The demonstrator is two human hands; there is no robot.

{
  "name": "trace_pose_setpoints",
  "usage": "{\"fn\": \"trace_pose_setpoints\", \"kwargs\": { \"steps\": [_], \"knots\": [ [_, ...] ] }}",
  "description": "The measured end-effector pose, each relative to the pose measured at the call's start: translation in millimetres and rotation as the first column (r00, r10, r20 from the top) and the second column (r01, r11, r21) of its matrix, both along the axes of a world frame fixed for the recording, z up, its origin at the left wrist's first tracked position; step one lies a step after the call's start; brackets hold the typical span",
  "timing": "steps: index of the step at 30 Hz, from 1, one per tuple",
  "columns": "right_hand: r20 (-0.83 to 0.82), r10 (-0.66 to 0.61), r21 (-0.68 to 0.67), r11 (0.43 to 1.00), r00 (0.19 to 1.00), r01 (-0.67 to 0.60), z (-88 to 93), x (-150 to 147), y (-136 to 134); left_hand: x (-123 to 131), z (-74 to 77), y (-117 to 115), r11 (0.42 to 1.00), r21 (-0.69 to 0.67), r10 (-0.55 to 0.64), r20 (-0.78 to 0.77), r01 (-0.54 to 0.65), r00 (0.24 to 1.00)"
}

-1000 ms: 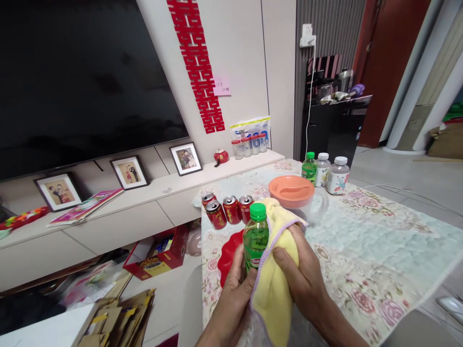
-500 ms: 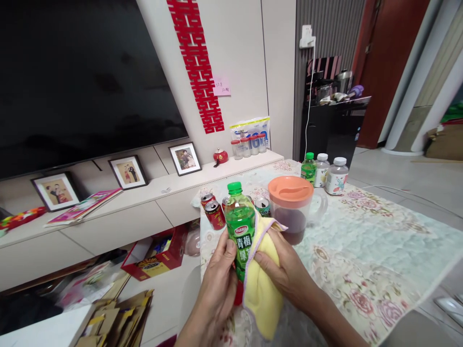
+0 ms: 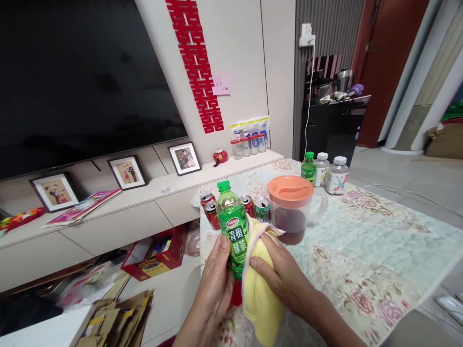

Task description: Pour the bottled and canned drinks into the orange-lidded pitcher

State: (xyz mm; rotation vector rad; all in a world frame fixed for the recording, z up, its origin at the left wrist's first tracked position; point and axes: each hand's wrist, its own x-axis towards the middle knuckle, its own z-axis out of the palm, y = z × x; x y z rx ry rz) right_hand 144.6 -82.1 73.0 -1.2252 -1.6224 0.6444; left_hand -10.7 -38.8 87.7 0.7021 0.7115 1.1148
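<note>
My left hand point(image 3: 217, 277) is closed around the lower part of a green tea bottle point(image 3: 233, 219) with a green cap. The bottle leans slightly to the left above the table. In my right hand point(image 3: 280, 272) is a yellow cloth point(image 3: 262, 294) with a purple edge, pressed against the bottle's right side; its loose end hangs down. Just behind the bottle stand several drink cans, among them a red can point(image 3: 211, 215) and a green-blue can point(image 3: 263, 210). A clear pitcher point(image 3: 289, 221) with an orange lid and dark liquid stands close to my right hand.
A floral tablecloth point(image 3: 361, 241) covers the table. At its far side are a green bottle point(image 3: 308, 168) and two white-capped bottles point(image 3: 336, 178). Framed photos point(image 3: 184, 159) and red-lidded jars point(image 3: 249, 147) line the cabinet. A red box point(image 3: 155, 258) sits on the floor at left.
The bottle has shifted left and tilted more to the left, with its label turned further into view. The cloth and my right hand have moved slightly left with it.
</note>
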Motion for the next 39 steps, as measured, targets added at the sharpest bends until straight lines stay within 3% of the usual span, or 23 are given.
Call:
{"fn": "trace_pose_setpoints", "kwargs": {
  "steps": [11, 20, 24, 29, 32, 35, 39],
  "knots": [
    [-0.064, -0.062, 0.065, 0.996, 0.996, 0.066, 2.7, 1, -4, 6, 4.7, -12, 0.998, 0.031, -0.056, 0.044, 0.055, 0.997],
    [-0.087, -0.141, 0.134, 0.979, 0.986, 0.152, 1.5, 4, -5, 7, -7.9, -21, 0.993, 0.018, -0.113, 0.018, 0.113, 0.993],
    [-0.137, -0.214, 0.150, 0.961, 0.967, 0.234, 1.7, 4, -7, 7, -11.7, -28, 0.990, 0.029, -0.139, -0.029, 0.139, 0.990],
    [-0.205, -0.347, 0.151, 0.913, 0.915, 0.380, 3.7, 5, -15, 5, -21.4, -34, 0.967, 0.172, -0.169, -0.125, 0.189, 0.978],
    [-0.205, -0.409, 0.158, 0.883, 0.889, 0.442, 2.7, 5, -17, 5, -28.0, -37, 0.966, 0.203, -0.134, -0.137, 0.160, 0.982],
    [-0.176, -0.392, 0.218, 0.879, 0.903, 0.424, -1.1, 3, -13, 7, -27.7, -37, 0.985, 0.149, -0.072, -0.111, 0.088, 0.991],
    [-0.104, -0.269, 0.249, 0.925, 0.958, 0.286, -5.7, -3, -5, 9, -16.5, -27, 0.996, 0.084, -0.022, -0.082, 0.029, 0.996]
  ]
}}
